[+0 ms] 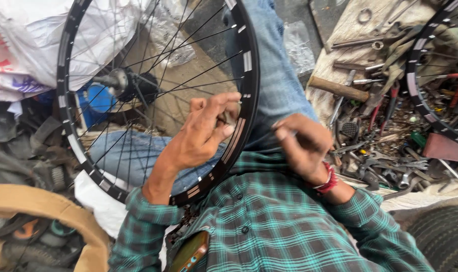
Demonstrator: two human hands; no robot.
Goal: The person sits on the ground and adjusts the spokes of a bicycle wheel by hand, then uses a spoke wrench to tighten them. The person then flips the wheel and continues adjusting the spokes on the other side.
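Left hand pinches a small part against the black wheel rim, centre frame — spokes already laced. Right hand curled, grip contents hidden — cannot tell.

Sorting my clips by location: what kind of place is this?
Most likely a bicycle repair workshop: a spoked wheel rests across the person's lap, a board alongside holds scattered hand tools, and a second wheel lies over them.
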